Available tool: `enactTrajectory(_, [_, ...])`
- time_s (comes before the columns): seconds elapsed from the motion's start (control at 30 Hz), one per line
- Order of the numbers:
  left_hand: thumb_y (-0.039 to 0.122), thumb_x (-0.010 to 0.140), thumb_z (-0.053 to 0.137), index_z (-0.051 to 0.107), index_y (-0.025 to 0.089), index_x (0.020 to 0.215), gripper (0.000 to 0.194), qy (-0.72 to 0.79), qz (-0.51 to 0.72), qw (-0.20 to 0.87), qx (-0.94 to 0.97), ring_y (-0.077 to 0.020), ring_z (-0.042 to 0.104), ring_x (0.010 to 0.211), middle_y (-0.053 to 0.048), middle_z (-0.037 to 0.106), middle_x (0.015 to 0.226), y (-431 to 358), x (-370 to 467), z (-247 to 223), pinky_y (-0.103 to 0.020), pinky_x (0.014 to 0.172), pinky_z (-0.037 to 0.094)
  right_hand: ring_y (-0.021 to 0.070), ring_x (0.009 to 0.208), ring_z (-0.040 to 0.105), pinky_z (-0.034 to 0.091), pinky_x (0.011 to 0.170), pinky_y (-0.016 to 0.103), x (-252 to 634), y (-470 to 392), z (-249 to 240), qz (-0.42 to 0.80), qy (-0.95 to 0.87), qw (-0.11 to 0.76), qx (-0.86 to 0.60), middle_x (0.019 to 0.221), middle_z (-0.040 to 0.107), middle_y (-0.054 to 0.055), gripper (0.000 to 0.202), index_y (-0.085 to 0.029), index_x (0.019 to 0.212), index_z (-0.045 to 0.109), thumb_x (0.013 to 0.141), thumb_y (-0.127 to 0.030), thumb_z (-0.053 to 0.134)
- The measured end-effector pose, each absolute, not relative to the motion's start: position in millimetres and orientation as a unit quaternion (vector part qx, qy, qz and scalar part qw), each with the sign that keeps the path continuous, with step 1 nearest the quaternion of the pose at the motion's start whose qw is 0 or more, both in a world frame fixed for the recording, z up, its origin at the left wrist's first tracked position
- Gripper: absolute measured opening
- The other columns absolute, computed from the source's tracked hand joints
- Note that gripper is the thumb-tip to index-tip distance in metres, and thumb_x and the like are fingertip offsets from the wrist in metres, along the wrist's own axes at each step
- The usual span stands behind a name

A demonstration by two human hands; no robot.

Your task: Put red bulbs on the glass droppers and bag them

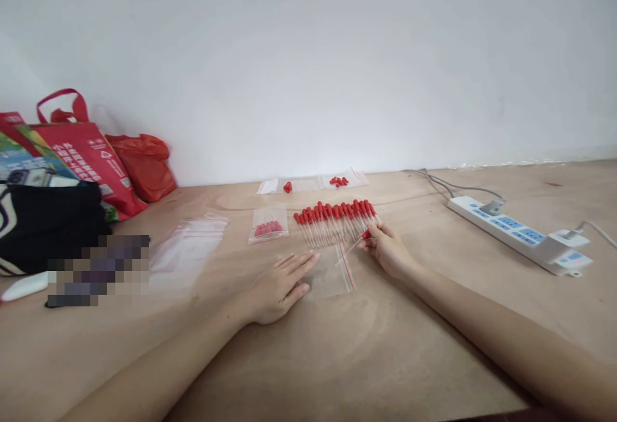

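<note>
My left hand (282, 286) lies flat with its fingers spread, resting on the left part of a clear zip bag (330, 281) with a red seal line at its right. Pinched by its red bulb in my right hand (385, 250) is a clear dropper (348, 252), its thin tip pointing down-left over the bag's seal end. Just beyond both hands, several droppers with red bulbs (335, 211) lie side by side in a row. To the left of that row sits a small clear bag (268, 224) with pink-red bulbs inside.
Clear bags (195, 242) are stacked at left. Near the wall lie loose red bulbs (339, 182) on plastic bags. A white power strip (511, 229) with cables stands at right. Red shopping bags (91, 158) and a black bag (53, 223) fill the left edge.
</note>
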State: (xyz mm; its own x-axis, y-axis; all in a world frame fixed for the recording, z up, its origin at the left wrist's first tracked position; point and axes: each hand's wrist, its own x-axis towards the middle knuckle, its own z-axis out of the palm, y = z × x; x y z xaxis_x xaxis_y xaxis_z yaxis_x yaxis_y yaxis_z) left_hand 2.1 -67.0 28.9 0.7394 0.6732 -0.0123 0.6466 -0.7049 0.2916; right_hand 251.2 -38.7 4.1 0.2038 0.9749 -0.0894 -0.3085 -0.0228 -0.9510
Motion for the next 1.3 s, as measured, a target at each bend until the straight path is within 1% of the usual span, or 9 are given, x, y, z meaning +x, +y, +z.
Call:
enactTrajectory(0.13, [0.036,0.089,0.03,0.011,0.023,0.137,0.053,0.364,0.07,0.138,0.918,-0.022,0.019,0.129,-0.005,0.016,0.143,-67,2,27,-0.042,0.103,0.022,0.0106,0.055,0.057,0.045,0.053,0.023,245,-52,6,0.601,-0.349,0.568,-0.44,0.059,0.055,-0.002,0.026,-0.019,0.068,0.046,0.062,-0.035,0.066])
enactTrajectory(0.37, [0.033,0.086,0.038,0.035,0.019,0.125,0.042,0.375,0.127,0.154,0.905,-0.0217,0.03,0.124,-0.008,0.038,0.132,-69,6,28,-0.039,0.1,0.03,0.0061,0.048,0.046,0.04,0.047,0.022,251,-63,7,0.54,-0.537,0.476,-0.44,0.064,0.055,-0.003,0.033,-0.017,0.075,0.054,0.054,-0.037,0.071])
enactTrajectory(0.5, [0.031,0.086,0.038,0.039,0.021,0.123,0.039,0.374,0.12,0.162,0.905,-0.021,0.034,0.121,-0.007,0.041,0.13,-69,7,29,-0.039,0.099,0.031,0.0084,0.05,0.045,0.039,0.05,0.024,250,-64,0,0.462,-0.635,0.429,-0.446,0.058,0.053,-0.003,0.025,-0.017,0.071,0.058,0.061,-0.038,0.066])
enactTrajectory(0.6, [0.03,0.087,0.036,0.039,0.023,0.125,0.039,0.368,0.112,0.159,0.909,-0.0212,0.033,0.122,-0.005,0.038,0.133,-68,7,28,-0.041,0.1,0.029,0.0118,0.06,0.049,0.04,0.057,0.026,245,-67,-2,0.356,-0.732,0.391,-0.429,0.067,0.056,0.001,0.017,-0.018,0.066,0.062,0.069,-0.035,0.06])
enactTrajectory(0.7, [0.031,0.087,0.036,0.04,0.024,0.125,0.039,0.367,0.107,0.158,0.911,-0.0216,0.032,0.123,-0.005,0.037,0.134,-67,6,26,-0.041,0.1,0.029,0.014,0.07,0.051,0.04,0.065,0.027,246,-61,3,0.282,-0.799,0.35,-0.399,0.072,0.057,0.003,0.023,-0.018,0.06,0.062,0.076,-0.03,0.05])
enactTrajectory(0.87, [0.031,0.087,0.036,0.046,0.022,0.119,0.035,0.367,0.141,0.151,0.907,-0.0216,0.034,0.121,-0.006,0.042,0.13,-65,4,26,-0.041,0.1,0.029,0.0157,0.07,0.053,0.04,0.067,0.028,271,-8,15,0.13,-0.721,0.361,-0.576,0.075,0.059,0.005,0.019,-0.017,0.075,0.064,0.075,-0.027,0.048])
enactTrajectory(1.03, [0.03,0.085,0.04,0.052,0.02,0.11,0.03,0.359,0.186,0.154,0.902,-0.0195,0.047,0.108,-0.007,0.052,0.116,-65,-5,26,-0.036,0.093,0.038,0.0262,0.098,0.045,0.034,0.081,0.041,282,47,19,-0.019,-0.644,0.3,-0.704,0.1,0.054,0.013,0.034,-0.018,0.101,0.061,0.076,-0.037,0.047])
enactTrajectory(1.17, [0.032,0.081,0.047,0.052,0.021,0.111,0.032,0.356,0.175,0.167,0.903,-0.0207,0.048,0.109,-0.006,0.052,0.118,-68,-13,24,-0.038,0.094,0.038,0.0292,0.104,0.039,0.03,0.083,0.048,272,62,16,-0.004,-0.643,0.265,-0.719,0.106,0.052,0.012,0.03,-0.022,0.092,0.064,0.076,-0.04,0.046])
enactTrajectory(1.3, [0.032,0.082,0.046,0.053,0.021,0.11,0.031,0.359,0.173,0.169,0.901,-0.0201,0.048,0.109,-0.006,0.052,0.119,-68,-13,23,-0.037,0.094,0.038,0.0271,0.103,0.04,0.03,0.084,0.044,269,65,24,0.012,-0.636,0.332,-0.696,0.103,0.052,0.011,0.021,-0.019,0.078,0.063,0.075,-0.034,0.048])
